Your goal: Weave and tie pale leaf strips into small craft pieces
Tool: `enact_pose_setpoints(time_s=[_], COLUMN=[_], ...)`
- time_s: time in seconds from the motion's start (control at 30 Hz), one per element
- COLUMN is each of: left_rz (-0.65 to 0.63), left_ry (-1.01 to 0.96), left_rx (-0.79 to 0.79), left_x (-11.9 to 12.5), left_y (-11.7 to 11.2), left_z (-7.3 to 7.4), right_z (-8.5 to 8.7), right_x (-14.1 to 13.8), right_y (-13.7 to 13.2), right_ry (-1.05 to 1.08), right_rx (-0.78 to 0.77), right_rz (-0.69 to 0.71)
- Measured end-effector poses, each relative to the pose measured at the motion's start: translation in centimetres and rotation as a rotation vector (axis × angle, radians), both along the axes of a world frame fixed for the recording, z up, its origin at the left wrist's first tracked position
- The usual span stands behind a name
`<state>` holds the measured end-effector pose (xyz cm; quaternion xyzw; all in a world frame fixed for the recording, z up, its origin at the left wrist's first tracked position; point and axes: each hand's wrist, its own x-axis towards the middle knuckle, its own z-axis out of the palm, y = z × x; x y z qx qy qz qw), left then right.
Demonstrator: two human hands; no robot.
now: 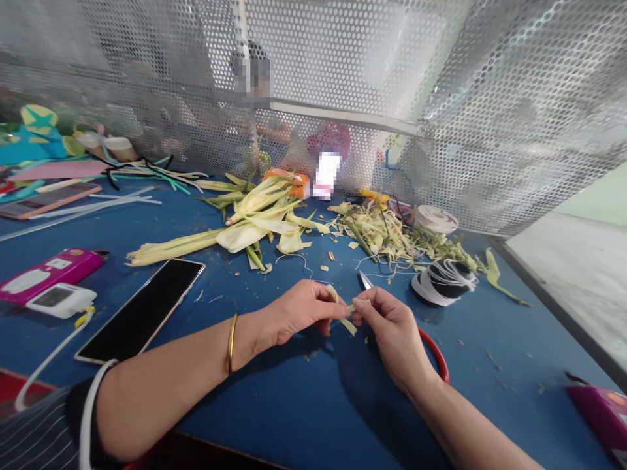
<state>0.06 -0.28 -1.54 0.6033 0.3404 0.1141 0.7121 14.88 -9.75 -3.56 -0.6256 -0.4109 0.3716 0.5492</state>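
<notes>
Head view: left hand pinches pale husk strip between thumb and fingers; right hand pinches at same strip, thumb against finger. Strip sits between hands, above blue table. Scissors at right hand, partly hidden; held or lying beneath, cannot tell. Husk bundle, scrap heap lie beyond hands; thread spool near heap.

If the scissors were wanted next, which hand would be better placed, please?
Probably the right hand: the scissors show beside it, while the left hand, pinching a strip, is farther off.
</notes>
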Motion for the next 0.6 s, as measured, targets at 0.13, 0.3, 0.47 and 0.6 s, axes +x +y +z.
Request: enact_pose_setpoints(time_s=[0.13, 0.3, 0.47, 0.6], left_rz=[-0.009, -0.047, -0.131, -0.17], left_ry=[-0.015, 0.031, 0.079, 0.105], left_rx=[-0.034, 0.01, 0.174, 0.231], left_x=[0.1, 0.1, -0.1, -0.1], left_y=[0.0, 0.1, -0.3, -0.8], left_z=[0.1, -0.2, -0.9, -0.8], right_z=[-0.4, -0.2, 0.5, 0.7], right_x=[0.2, 0.6, 0.4, -0.1], right_y=[-0.1, 0.1, 0.1, -0.1], right_ry=[-0.071, -0.137, -0.311, -0.271], right_rx=[0.039, 0.024, 0.095, 0.087], right_rz=[-0.03, -0.004, 0.086, 0.09])
